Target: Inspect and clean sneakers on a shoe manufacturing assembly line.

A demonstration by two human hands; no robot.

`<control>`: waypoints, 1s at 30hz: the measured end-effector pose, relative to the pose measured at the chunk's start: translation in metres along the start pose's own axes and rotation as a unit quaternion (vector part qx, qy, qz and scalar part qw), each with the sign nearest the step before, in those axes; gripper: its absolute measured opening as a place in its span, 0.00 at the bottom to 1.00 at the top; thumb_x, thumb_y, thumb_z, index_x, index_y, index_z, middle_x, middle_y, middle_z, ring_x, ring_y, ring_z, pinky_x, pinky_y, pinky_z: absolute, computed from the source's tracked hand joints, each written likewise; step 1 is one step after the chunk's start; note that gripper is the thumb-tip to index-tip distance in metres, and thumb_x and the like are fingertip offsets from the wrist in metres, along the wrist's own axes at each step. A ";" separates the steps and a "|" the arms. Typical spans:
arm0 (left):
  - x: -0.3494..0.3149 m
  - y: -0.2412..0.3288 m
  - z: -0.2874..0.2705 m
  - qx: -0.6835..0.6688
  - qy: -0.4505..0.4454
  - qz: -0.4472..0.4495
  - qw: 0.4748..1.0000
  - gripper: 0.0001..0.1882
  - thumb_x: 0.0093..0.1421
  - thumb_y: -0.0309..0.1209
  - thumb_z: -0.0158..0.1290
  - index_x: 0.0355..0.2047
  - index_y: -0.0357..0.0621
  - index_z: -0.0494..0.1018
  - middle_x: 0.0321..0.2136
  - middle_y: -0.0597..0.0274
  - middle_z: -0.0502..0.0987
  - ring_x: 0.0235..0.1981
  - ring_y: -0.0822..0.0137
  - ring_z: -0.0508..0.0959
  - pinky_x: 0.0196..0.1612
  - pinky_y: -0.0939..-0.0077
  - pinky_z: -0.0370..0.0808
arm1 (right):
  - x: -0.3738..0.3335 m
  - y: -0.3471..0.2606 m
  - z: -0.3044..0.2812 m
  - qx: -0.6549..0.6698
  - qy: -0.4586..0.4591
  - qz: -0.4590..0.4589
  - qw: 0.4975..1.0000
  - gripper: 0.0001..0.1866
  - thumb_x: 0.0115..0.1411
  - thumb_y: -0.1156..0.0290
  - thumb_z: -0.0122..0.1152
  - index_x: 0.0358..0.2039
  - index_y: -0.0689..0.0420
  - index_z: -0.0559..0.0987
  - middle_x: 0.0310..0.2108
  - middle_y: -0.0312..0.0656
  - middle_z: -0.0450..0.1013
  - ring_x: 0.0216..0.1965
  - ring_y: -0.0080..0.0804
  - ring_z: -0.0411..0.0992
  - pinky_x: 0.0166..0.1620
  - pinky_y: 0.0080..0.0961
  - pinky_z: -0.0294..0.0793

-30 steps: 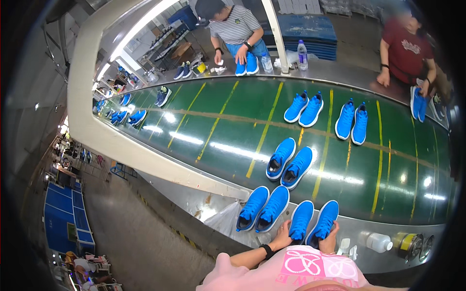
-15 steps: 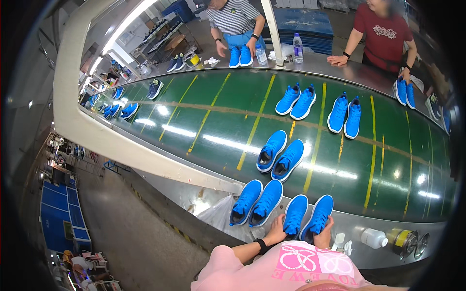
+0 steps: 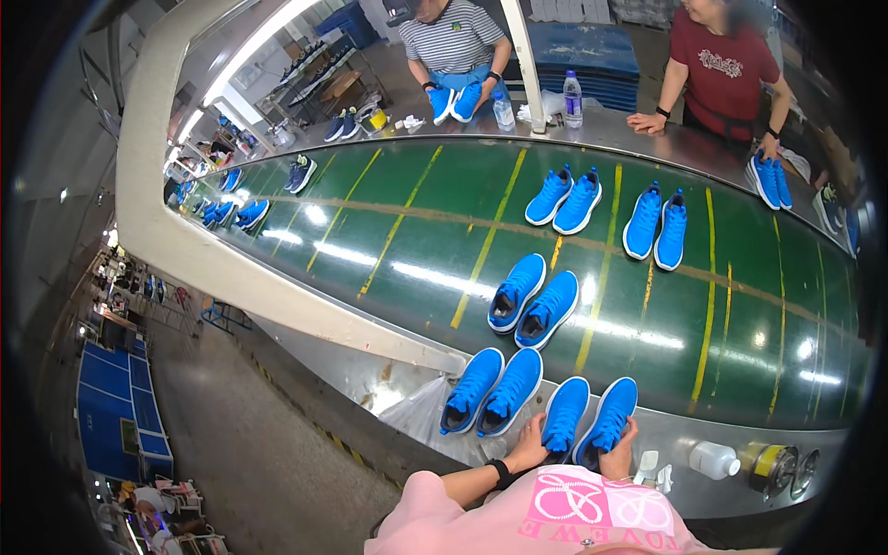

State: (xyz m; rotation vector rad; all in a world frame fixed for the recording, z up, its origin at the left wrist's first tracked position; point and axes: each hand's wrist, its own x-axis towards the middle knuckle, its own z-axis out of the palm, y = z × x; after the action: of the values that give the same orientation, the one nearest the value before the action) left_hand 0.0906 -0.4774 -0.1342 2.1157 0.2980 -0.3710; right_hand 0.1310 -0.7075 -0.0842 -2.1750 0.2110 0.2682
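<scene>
At the near metal ledge, two blue sneakers with white soles stand side by side, toes toward the belt. My left hand [image 3: 529, 447] is closed around the heel side of the left sneaker [image 3: 566, 410]. Gripping the right sneaker [image 3: 610, 416] from its outer side is my right hand [image 3: 620, 455]. Some of the fingers are hidden behind the shoes. Just left of my left hand rests another pair of blue sneakers [image 3: 504, 393] on the ledge, untouched. Beyond them, a third blue pair [image 3: 535, 301] lies on the green conveyor belt [image 3: 416, 222].
More blue pairs stand on the belt's far side, including one sneaker [image 3: 641, 222]. A white bottle [image 3: 712, 460] and an open can [image 3: 772, 465] lie right on the ledge. A white post [image 3: 324, 319] slants at left. Two co-workers [image 3: 453, 42] [image 3: 721, 69] handle sneakers across the belt.
The striped-shirt co-worker has lifted a blue pair off the far ledge and tilted the shoes apart. My hands keep hold of the same two sneakers, almost unmoved. The whole view shifts slightly.
</scene>
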 end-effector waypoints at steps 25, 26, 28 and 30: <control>-0.002 0.009 -0.001 -0.019 0.010 -0.004 1.000 0.45 0.53 0.34 0.62 0.65 0.40 0.49 0.61 0.35 0.59 0.64 0.37 0.59 0.66 0.51 0.56 | 0.002 0.005 -0.006 0.010 -0.008 -0.020 1.000 0.46 0.51 0.75 0.64 0.65 0.47 0.47 0.42 0.57 0.72 0.42 0.62 0.75 0.41 0.48 0.73; -0.002 0.010 -0.002 -0.014 0.001 -0.019 1.000 0.45 0.52 0.34 0.63 0.65 0.40 0.49 0.61 0.35 0.59 0.64 0.37 0.59 0.66 0.51 0.57 | 0.002 0.005 -0.006 0.012 -0.008 -0.023 1.000 0.46 0.51 0.75 0.64 0.65 0.47 0.47 0.41 0.57 0.72 0.41 0.62 0.75 0.41 0.48 0.73; -0.002 0.013 -0.003 -0.017 0.010 -0.005 1.000 0.45 0.52 0.34 0.63 0.65 0.39 0.50 0.60 0.34 0.61 0.63 0.37 0.61 0.65 0.51 0.58 | 0.001 0.006 -0.007 0.016 -0.005 -0.023 1.000 0.46 0.50 0.75 0.64 0.65 0.47 0.47 0.41 0.57 0.72 0.41 0.62 0.75 0.41 0.48 0.73; -0.001 0.017 -0.006 -0.016 0.012 0.007 1.000 0.45 0.52 0.34 0.63 0.64 0.39 0.51 0.59 0.33 0.63 0.62 0.37 0.62 0.64 0.52 0.60 | 0.000 0.010 -0.006 0.016 -0.020 -0.002 1.000 0.46 0.51 0.76 0.64 0.65 0.47 0.48 0.44 0.58 0.72 0.42 0.62 0.75 0.43 0.47 0.73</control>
State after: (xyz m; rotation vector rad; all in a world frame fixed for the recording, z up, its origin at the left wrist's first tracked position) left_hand 0.0960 -0.4818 -0.1180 2.0910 0.3012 -0.3317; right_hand 0.1291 -0.7187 -0.0888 -2.1359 0.1873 0.3046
